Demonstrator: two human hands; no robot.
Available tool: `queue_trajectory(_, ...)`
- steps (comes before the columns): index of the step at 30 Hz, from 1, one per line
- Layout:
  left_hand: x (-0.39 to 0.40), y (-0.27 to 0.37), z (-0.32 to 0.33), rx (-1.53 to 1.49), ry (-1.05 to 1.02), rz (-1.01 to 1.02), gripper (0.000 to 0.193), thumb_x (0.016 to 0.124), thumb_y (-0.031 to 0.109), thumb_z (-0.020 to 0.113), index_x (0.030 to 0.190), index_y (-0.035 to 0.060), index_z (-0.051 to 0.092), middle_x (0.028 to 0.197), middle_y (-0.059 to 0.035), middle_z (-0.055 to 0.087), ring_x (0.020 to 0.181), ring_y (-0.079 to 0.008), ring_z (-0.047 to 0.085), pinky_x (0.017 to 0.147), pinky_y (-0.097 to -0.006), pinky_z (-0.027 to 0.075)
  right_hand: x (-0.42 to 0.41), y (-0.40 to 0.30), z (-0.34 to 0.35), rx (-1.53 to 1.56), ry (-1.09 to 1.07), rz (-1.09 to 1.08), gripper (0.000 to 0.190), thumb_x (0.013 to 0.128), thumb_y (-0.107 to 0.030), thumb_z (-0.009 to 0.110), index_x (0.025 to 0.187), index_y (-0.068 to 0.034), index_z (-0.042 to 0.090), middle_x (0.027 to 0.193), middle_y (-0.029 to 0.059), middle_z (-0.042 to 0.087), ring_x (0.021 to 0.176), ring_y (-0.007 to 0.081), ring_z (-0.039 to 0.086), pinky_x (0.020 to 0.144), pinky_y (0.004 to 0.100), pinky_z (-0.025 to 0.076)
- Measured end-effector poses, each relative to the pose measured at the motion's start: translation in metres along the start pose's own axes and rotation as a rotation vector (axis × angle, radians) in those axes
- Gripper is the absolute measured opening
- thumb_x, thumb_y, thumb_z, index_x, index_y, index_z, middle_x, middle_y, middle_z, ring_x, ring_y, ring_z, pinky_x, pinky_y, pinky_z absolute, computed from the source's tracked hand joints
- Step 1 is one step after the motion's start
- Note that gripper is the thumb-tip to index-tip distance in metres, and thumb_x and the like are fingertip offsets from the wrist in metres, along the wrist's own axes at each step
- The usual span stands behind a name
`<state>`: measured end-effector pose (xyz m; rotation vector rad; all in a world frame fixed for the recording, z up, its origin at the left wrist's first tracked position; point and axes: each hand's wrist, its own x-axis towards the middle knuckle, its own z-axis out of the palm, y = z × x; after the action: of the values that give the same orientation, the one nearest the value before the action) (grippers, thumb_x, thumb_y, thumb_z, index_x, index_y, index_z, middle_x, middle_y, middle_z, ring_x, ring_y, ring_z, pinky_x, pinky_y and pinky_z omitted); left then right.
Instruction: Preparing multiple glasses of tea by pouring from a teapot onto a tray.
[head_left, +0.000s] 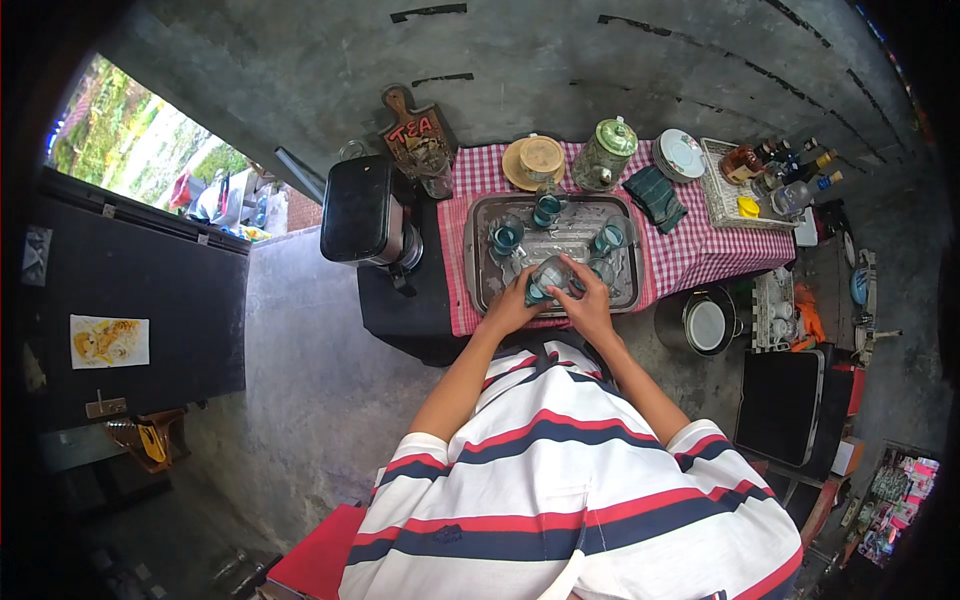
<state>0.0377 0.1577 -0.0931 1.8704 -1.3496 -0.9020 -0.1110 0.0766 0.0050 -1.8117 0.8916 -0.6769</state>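
Note:
Both my hands hold one clear drinking glass (553, 273) over the near edge of a metal tray (478, 281). My left hand (513, 303) grips its left side, and my right hand (585, 298) has it from the right. Close under my fingers is blue-green liquid or glass; which vessel it belongs to is unclear. Around them on the tray stand several glasses with blue-green lower parts: one at the left (506, 234), one at the back (548, 206), one at the right (611, 234), and another beside my right hand, partly covered by it.
Behind the tray are a lidded cup (541, 154) and a green glass jar (604, 155). A dark folded cloth (655, 199), stacked plates (681, 154) and a white basket (712, 217) of bottles stand to the right. A black appliance (360, 210) is at the left, a large pot (666, 324) below right.

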Motion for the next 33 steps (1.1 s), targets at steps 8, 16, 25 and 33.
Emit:
queue_trajectory(8, -0.0006, 0.0050, -0.0021, 0.014, -0.010, -0.028, 0.081, 0.079, 0.046, 0.073, 0.142, 0.0182, 0.030, 0.130, -0.0244, 0.055, 0.115, -0.0453, 0.056, 0.092, -0.0528, 0.047, 0.0000, -0.0060, -0.0011, -0.022, -0.037, 0.018, 0.059, 0.079, -0.011, 0.077, 0.133, -0.006, 0.055, 0.124, 0.0123, 0.059, 0.113, 0.0233, 0.059, 0.089, 0.0355, 0.052)
queue_trajectory(16, -0.0001, 0.0023, -0.0009, 0.009, -0.011, -0.044, 0.083, 0.079, 0.048, 0.073, 0.143, 0.0179, 0.030, 0.131, -0.0236, 0.054, 0.116, -0.0449, 0.055, 0.093, -0.0527, 0.047, 0.0005, -0.0046, 0.0023, -0.039, -0.047, -0.008, 0.058, 0.079, -0.011, 0.076, 0.133, -0.008, 0.056, 0.124, 0.0116, 0.060, 0.113, 0.0229, 0.059, 0.089, 0.0367, 0.053)
queue_trajectory(25, -0.0002, 0.0054, -0.0052, -0.003, -0.041, -0.058, 0.084, 0.079, 0.050, 0.072, 0.144, 0.0171, 0.030, 0.133, -0.0237, 0.053, 0.117, -0.0449, 0.055, 0.094, -0.0527, 0.047, 0.0002, 0.0017, 0.0041, -0.065, -0.039, -0.047, 0.059, 0.078, -0.009, 0.077, 0.133, -0.009, 0.056, 0.123, 0.0121, 0.061, 0.112, 0.0221, 0.059, 0.088, 0.0359, 0.052)
queue_trajectory(33, 0.0000, 0.0055, -0.0071, 0.018, -0.035, -0.044, 0.082, 0.079, 0.050, 0.072, 0.142, 0.0175, 0.031, 0.133, -0.0228, 0.054, 0.117, -0.0446, 0.055, 0.094, -0.0531, 0.047, 0.0006, -0.0011, 0.0042, -0.056, -0.042, -0.034, 0.058, 0.079, -0.011, 0.077, 0.132, -0.003, 0.055, 0.124, 0.0155, 0.060, 0.111, 0.0250, 0.061, 0.088, 0.0329, 0.050)
